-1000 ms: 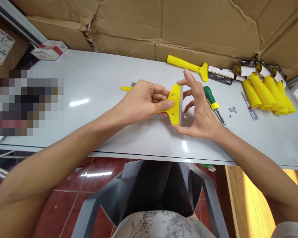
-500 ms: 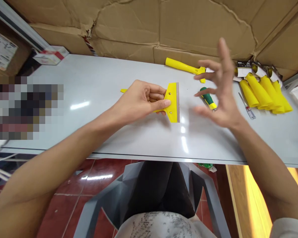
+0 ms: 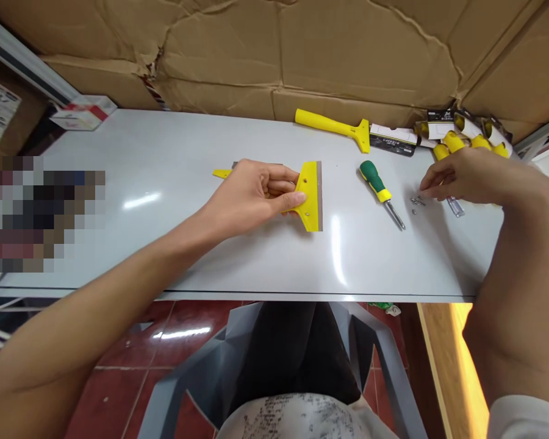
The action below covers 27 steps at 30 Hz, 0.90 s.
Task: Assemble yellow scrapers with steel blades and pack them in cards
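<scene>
My left hand [image 3: 251,192] grips a yellow scraper [image 3: 310,198] by its neck, thumb on top, the grey blade facing right. Two fastening spots show on its head, and its handle is mostly hidden behind the hand. Over at the right, my right hand [image 3: 476,174] reaches down with fingers pinched at a small pile of screws [image 3: 416,202]. Whether a screw is between the fingertips is too small to tell. Between the hands lies a green and yellow screwdriver [image 3: 379,188], tip towards me. Partly under the right hand is a clear-handled small screwdriver [image 3: 456,208].
Another yellow scraper [image 3: 332,124] lies at the back of the white table [image 3: 174,146], beside a black and white package [image 3: 393,139]. Several yellow handles [image 3: 454,141] are heaped at the back right. Cardboard [image 3: 229,55] walls the rear. A white and red box [image 3: 85,114] stands back left.
My right hand has moved right and down from above the green screwdriver to the screws, its spread fingers now pinched. The left hand still holds the scraper; the view has shifted slightly.
</scene>
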Each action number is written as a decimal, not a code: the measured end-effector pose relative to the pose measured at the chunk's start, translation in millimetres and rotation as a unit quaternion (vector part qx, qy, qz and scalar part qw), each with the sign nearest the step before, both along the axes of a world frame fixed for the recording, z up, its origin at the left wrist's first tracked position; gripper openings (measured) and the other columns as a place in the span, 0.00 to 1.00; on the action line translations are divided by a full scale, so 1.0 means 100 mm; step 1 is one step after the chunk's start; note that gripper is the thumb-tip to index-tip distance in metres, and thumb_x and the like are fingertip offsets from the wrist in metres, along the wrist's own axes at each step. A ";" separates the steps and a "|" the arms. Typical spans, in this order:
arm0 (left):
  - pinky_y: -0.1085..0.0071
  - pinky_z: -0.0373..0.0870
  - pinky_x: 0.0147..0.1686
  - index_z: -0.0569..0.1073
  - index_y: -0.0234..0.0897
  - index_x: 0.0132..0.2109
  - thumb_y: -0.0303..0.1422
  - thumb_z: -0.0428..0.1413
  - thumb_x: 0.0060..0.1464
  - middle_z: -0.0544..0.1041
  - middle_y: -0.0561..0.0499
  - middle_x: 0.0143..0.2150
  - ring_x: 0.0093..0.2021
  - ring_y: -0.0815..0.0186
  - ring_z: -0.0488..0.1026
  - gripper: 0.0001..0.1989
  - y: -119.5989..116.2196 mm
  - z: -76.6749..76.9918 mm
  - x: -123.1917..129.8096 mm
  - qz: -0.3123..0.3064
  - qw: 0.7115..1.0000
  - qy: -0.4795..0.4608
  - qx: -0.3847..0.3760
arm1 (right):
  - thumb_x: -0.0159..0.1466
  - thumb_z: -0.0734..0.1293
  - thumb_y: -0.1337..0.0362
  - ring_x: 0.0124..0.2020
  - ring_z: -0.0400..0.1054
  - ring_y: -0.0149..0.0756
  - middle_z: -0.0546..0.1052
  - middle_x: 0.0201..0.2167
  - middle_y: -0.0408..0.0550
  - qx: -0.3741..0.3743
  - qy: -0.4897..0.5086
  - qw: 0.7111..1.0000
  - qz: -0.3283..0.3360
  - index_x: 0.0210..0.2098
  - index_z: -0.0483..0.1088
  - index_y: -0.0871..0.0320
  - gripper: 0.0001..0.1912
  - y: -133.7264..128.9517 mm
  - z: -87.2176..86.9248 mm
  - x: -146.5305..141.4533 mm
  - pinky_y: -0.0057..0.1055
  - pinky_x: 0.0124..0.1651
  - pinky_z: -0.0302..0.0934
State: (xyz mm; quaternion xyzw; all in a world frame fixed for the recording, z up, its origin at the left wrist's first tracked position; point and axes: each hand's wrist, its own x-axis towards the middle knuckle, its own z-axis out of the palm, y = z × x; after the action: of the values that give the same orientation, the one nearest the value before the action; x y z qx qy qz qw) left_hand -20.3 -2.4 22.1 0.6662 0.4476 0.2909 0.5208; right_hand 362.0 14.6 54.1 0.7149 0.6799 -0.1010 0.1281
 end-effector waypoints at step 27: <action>0.66 0.80 0.44 0.66 0.43 0.46 0.35 0.66 0.55 0.86 0.52 0.39 0.44 0.58 0.86 0.17 -0.20 -0.02 0.08 -0.068 0.997 0.007 0.046 | 0.60 0.80 0.58 0.26 0.72 0.29 0.81 0.31 0.43 0.061 0.666 0.737 0.099 0.38 0.81 0.55 0.11 -0.31 -0.55 -1.40 0.30 0.32 0.70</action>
State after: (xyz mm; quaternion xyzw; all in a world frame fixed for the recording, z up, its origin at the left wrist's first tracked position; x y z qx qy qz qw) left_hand -12.5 -22.7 19.7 0.7205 0.3905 0.2707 0.5050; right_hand 221.9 -16.1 -0.8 0.3996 0.6632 -0.4967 -0.3921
